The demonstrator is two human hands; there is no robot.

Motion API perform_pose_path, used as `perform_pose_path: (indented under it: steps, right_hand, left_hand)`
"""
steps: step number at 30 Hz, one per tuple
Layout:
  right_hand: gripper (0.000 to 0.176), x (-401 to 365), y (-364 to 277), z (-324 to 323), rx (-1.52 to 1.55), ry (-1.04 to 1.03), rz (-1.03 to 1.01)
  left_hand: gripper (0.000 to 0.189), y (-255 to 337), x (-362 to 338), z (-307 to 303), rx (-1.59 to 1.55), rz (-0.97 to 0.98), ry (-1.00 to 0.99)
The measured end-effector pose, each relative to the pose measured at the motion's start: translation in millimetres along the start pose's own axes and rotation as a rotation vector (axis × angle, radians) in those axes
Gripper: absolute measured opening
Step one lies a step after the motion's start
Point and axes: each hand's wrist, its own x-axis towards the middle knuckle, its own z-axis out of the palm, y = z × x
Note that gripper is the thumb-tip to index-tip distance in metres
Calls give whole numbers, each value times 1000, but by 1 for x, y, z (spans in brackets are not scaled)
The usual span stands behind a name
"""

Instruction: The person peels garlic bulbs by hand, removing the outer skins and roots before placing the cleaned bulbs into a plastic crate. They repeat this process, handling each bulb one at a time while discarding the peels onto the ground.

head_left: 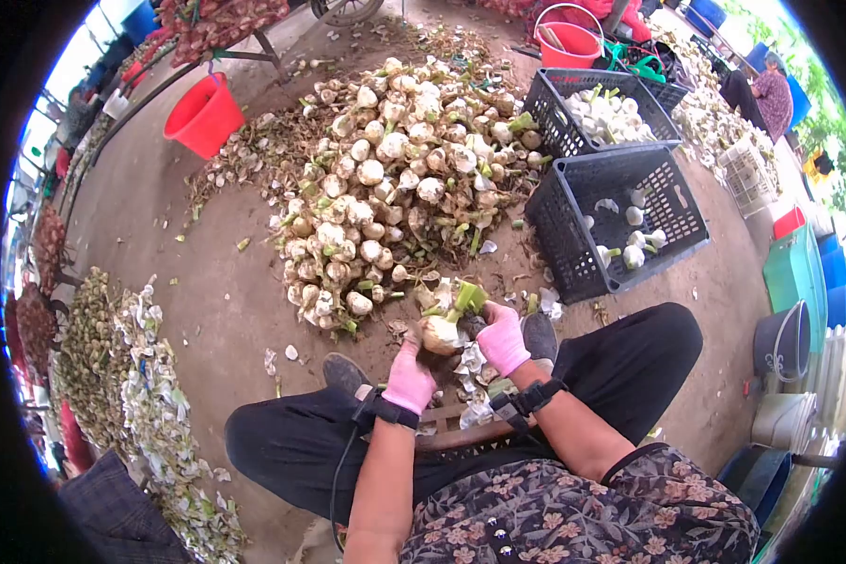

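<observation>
Between my two hands, above the ground in front of my crossed legs, is a garlic bulb (441, 333) with a short green stem. My left hand (410, 375), in a pink glove with dirty fingertips, grips the bulb's left side. On the other side my right hand (502, 340), also in a pink glove, is closed by the stem; something dark at its fingertips is too small to make out. Loose peels (477, 367) lie just below the hands. A large heap of garlic (371, 172) with stems rises just beyond them.
At the right stand a black crate (573, 230) with a few bulbs and another crate (553, 113) holding many. Red buckets (203, 115) stand farther off. Peel piles (150, 376) lie left. A grey bucket (781, 341) is at far right. A person (774, 99) sits in back.
</observation>
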Motion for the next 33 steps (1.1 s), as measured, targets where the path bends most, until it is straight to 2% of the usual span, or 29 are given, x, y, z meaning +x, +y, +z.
perform_pose_path:
  steps: [1, 2, 3, 5, 6, 7, 9, 10, 11, 13, 14, 17, 19, 20, 21, 23, 24, 25, 27, 29, 31, 32, 33]
  right_hand:
    - [19, -1, -1, -1, 0, 2, 1]
    - [21, -1, -3, -2, 44, -28, 10]
    - [23, -2, -3, -2, 88, -58, 21]
    - [23, 0, 1, -1, 124, -55, 61]
    - [23, 1, 3, 0, 159, -53, 99]
    - [23, 1, 2, 0, 161, -53, 100]
    - [17, 0, 0, 2, 168, -71, 76]
    - [17, -1, -2, 4, 168, -74, 77]
    - [18, -2, -5, 5, 144, -101, 58]
    - [20, -2, -6, 4, 119, -125, 42]
    - [23, 0, -6, 2, 139, -118, 50]
    - [33, 6, -3, -1, 113, -88, 41]
    - [39, 7, 3, 1, 16, -15, -63]
    - [44, 11, 14, 1, -231, 49, -84]
    - [44, 15, 24, 0, -230, 57, -80]
    - [40, 22, 31, -5, -408, 205, -42]
    - [43, 24, 35, -12, -530, 156, 73]
    - [43, 23, 33, -12, -527, 159, 74]
    - [51, 19, 31, -10, -461, 34, -173]
    - [51, 14, -1, -16, -374, -51, -107]
    - [43, 13, -15, -20, 33, -272, -141]
    - [37, 7, -38, -24, 108, -357, 54]
    - [37, 8, -37, -23, 107, -355, 55]
  left_hand:
    - [52, 3, 1, 2, -40, -114, 11]
    - [53, 7, -2, 11, 18, -113, 99]
    - [53, 3, 2, 6, 19, -114, 100]
    - [54, -3, 9, 1, 176, 129, 217]
    - [42, -6, 9, -3, 185, 264, 158]
    - [42, -11, 9, 0, 186, 263, 159]
    - [39, -20, 8, 6, 799, 722, 166]
    - [51, -16, -1, 17, 905, 653, 268]
    - [51, -14, -2, 17, 903, 655, 271]
    - [49, -8, -5, 13, 569, 378, 179]
    - [51, -7, -3, 5, 428, 343, 65]
    - [53, -9, -8, 12, 448, 343, 53]
    - [53, -10, -11, 16, 433, 310, 71]
    - [57, -11, -13, 14, 461, 311, 28]
    - [62, -13, -15, 12, 488, 313, -15]
    - [66, -14, -20, 12, 452, 249, -53]
    - [67, -14, -21, 12, 498, 262, -114]
    - [68, -13, -23, 15, 541, 276, -172]
    - [67, -11, -25, 20, 502, 315, -182]
    - [65, -8, -18, 13, 552, 355, -137]
    - [65, -4, -17, 12, 615, 336, -101]
    - [65, -3, -16, 14, 627, 365, -102]
    - [65, -3, -15, 15, 639, 395, -104]
